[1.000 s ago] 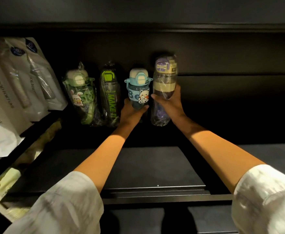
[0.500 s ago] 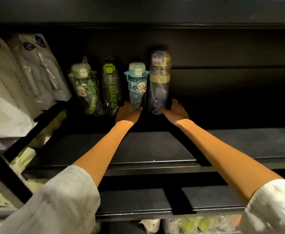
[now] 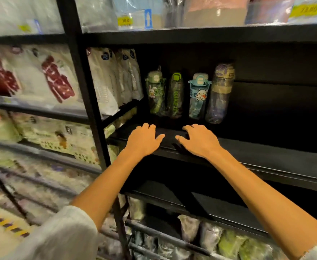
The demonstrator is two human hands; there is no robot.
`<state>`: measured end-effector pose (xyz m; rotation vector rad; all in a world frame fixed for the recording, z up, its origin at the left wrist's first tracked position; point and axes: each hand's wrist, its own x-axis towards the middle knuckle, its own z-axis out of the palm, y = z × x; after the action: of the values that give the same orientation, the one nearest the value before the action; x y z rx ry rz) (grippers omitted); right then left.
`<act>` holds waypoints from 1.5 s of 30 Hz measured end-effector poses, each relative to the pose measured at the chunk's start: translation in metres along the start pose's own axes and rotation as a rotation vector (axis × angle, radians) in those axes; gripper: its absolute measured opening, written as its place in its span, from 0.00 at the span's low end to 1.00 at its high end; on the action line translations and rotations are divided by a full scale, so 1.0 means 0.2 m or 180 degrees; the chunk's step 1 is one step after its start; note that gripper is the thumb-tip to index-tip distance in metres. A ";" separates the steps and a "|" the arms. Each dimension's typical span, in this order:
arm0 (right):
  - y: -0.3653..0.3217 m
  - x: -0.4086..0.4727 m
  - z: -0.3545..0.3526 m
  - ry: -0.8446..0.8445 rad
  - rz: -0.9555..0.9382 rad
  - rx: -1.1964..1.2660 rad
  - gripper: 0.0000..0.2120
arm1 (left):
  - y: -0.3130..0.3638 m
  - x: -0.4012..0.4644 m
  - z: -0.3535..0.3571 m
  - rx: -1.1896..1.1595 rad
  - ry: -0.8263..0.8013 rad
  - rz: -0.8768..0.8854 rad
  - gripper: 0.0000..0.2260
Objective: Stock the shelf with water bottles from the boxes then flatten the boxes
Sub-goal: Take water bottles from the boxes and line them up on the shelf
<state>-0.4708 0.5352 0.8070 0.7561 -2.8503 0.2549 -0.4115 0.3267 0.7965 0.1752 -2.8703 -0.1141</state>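
Currently, four wrapped bottles stand upright in a row at the back of the dark shelf (image 3: 257,147): a green bottle (image 3: 155,91), a lime bottle (image 3: 176,94), a blue bottle (image 3: 198,96) and a purple bottle (image 3: 220,92). They stand close together against the back panel, just beside the white packets (image 3: 116,79) on the left. This placement probably leaves the front and right of the shelf free for more stock.

Both hands hold nothing. The left hand (image 3: 144,139) and right hand (image 3: 199,139) hover palm-down over the shelf's front part, fingers spread and relaxed, near the bottles but apart from them. The blue and purple bottles stand unsupported.

No boxes are in view, so their position cannot be stated. Judging by the free space to the right, stocking is at an early stage, and flattening is not yet due.
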 end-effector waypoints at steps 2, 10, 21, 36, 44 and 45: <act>-0.19 -0.05 0.04 0.0115 -0.0332 0.0113 0.33 | -0.12 -0.20 -0.03 0.0152 0.0204 -0.0138 0.30; -0.96 -0.32 0.30 0.0291 -0.1526 0.0473 0.29 | -0.62 -1.02 -0.02 0.0390 0.0403 -0.0981 0.26; -1.62 -0.65 1.28 -0.1526 -0.2108 0.0845 0.26 | -1.21 -2.01 0.56 -0.0114 -0.0445 -0.2559 0.23; -1.94 -0.63 2.63 -0.3195 -0.0892 0.0932 0.27 | -1.73 -2.36 1.60 -0.1356 -0.1570 -0.3754 0.19; -1.93 -0.56 3.63 -0.3367 -0.0302 0.0740 0.27 | -1.96 -2.35 2.58 -0.1994 -0.1914 -0.4318 0.22; -1.91 -0.56 3.78 -0.3389 -0.0239 0.0739 0.25 | -1.98 -2.35 2.72 -0.2079 -0.1988 -0.4365 0.22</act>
<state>-0.2807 0.1013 0.0959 1.3662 -3.7932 0.2109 -0.0620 0.0299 0.1154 2.1433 -2.3797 -1.4804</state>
